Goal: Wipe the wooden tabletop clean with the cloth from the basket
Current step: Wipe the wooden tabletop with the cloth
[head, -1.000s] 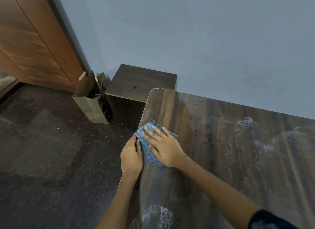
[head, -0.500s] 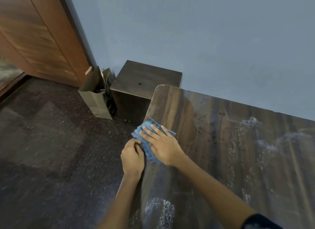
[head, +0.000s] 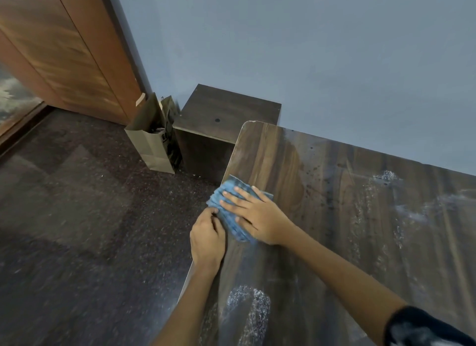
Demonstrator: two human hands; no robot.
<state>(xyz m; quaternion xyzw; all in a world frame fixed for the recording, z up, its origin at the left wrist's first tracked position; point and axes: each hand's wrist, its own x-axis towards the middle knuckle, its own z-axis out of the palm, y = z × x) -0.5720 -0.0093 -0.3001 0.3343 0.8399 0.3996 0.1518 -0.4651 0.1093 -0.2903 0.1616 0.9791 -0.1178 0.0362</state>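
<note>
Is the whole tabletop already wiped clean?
No, white powdery smears still lie on the wooden tabletop near the person and farther right, away from the blue cloth.

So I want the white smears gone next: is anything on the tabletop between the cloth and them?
Nothing visible. The blue cloth lies under the right hand at the tabletop edge; only bare wood separates it from the white residue.
</note>
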